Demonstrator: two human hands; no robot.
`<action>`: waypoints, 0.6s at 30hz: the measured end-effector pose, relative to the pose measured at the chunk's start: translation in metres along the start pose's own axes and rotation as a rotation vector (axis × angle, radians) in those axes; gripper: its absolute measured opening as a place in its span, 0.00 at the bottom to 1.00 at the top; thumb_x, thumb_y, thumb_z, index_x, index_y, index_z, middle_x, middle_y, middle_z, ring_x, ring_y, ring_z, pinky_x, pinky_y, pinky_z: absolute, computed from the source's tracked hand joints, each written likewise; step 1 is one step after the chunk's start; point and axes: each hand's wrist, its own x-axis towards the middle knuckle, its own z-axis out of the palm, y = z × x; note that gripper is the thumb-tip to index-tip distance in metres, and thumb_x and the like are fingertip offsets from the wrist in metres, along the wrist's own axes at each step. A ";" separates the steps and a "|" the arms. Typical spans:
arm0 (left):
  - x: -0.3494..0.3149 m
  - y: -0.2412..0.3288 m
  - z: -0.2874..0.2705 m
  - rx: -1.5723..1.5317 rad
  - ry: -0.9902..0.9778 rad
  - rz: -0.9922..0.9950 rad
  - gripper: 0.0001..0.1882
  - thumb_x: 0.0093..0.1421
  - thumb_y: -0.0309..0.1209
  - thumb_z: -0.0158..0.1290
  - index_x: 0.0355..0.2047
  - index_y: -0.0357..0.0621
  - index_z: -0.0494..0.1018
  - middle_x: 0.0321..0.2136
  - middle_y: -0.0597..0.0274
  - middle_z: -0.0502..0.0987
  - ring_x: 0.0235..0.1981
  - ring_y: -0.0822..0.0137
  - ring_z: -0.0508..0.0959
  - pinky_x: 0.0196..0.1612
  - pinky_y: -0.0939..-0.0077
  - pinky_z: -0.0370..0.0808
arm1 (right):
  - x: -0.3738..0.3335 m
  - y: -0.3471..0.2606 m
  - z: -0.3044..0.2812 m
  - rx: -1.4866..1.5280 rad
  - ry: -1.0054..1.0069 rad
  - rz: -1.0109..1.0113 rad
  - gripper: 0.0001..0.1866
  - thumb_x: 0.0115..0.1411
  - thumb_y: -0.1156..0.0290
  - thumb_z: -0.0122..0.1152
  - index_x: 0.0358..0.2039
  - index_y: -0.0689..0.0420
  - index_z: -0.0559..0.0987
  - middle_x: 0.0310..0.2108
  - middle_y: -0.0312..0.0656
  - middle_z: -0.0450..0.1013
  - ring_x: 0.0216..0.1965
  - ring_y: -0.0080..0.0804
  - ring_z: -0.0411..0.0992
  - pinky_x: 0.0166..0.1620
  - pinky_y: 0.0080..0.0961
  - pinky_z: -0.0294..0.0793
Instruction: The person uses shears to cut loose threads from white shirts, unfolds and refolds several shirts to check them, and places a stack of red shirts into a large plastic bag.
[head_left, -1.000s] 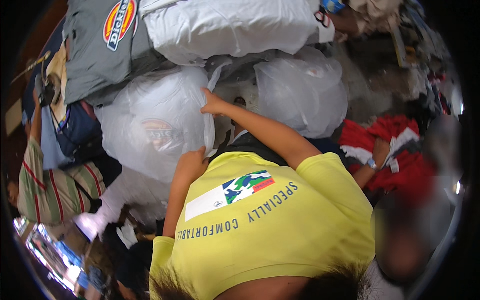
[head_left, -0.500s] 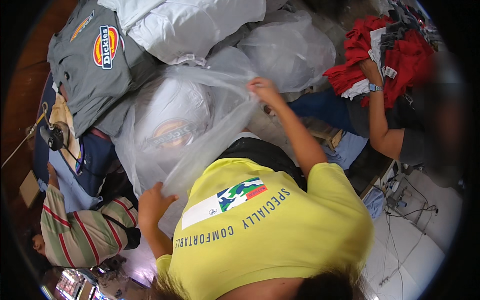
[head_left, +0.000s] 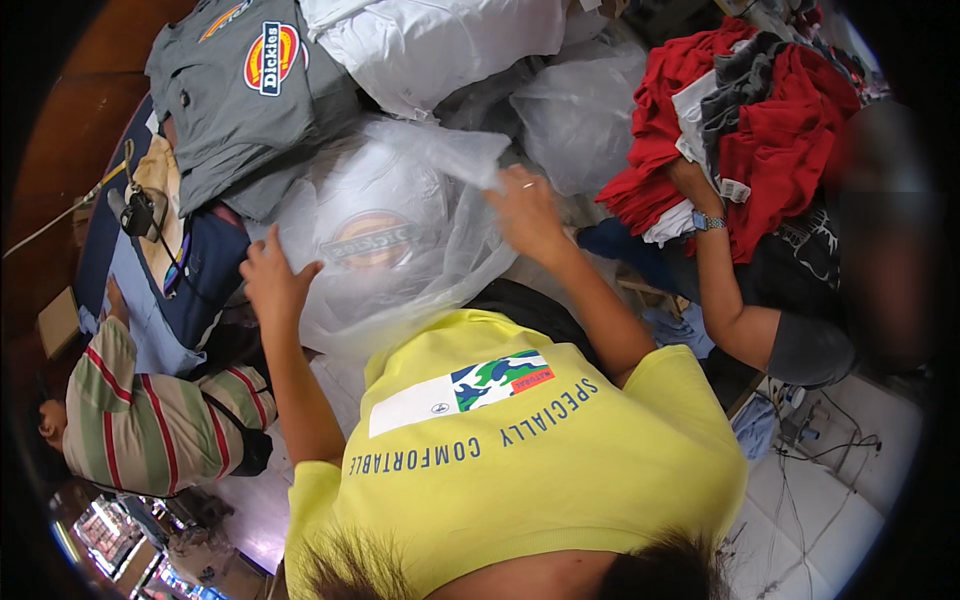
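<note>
A clear plastic bag (head_left: pixel 440 285) lies in front of me, bunched and creased. Through it shows a folded white T-shirt (head_left: pixel 372 190) with a printed oval emblem. At the bag's upper right, my right hand (head_left: pixel 530 215) is closed on the edge of the plastic, a ring on one finger. My left hand (head_left: pixel 278 282) is at the bag's left side, fingers spread and holding nothing; whether its fingertips touch the plastic I cannot tell.
Grey T-shirts (head_left: pixel 265 135) and a white garment bundle (head_left: pixel 430 50) lie beyond the bag. Another plastic bag (head_left: pixel 585 125) is to their right. One person's hand (head_left: pixel 690 185) holds red garments (head_left: pixel 665 95). Someone in a striped shirt (head_left: pixel 160 425) is at left, near a black corded object (head_left: pixel 138 212).
My left hand has let go of the bag's near edge and moved up and forward, fingers opening. The bag's near edge has slackened. The other person's red garments have moved nearer.
</note>
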 end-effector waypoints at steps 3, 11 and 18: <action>0.030 -0.030 0.055 0.089 -0.441 -0.046 0.53 0.34 0.48 0.67 0.58 0.45 0.53 0.47 0.42 0.66 0.44 0.44 0.71 0.43 0.58 0.72 | 0.001 -0.088 -0.044 0.376 -0.009 -0.367 0.24 0.49 0.52 0.59 0.44 0.53 0.74 0.50 0.48 0.65 0.57 0.50 0.56 0.54 0.44 0.56; -0.028 -0.038 0.077 -0.073 -0.416 0.323 0.47 0.41 0.42 0.64 0.59 0.53 0.52 0.55 0.37 0.53 0.53 0.34 0.58 0.46 0.51 0.70 | -0.020 -0.235 -0.052 0.588 -0.628 -0.139 0.20 0.49 0.57 0.60 0.43 0.50 0.75 0.33 0.46 0.74 0.36 0.45 0.72 0.37 0.40 0.68; -0.007 -0.161 0.132 -0.274 -0.372 0.365 0.15 0.50 0.22 0.45 0.37 0.45 0.75 0.47 0.36 0.63 0.41 0.38 0.70 0.42 0.57 0.72 | -0.095 -0.270 -0.054 0.612 -0.559 0.182 0.24 0.44 0.61 0.65 0.44 0.50 0.74 0.34 0.47 0.74 0.38 0.45 0.72 0.40 0.35 0.68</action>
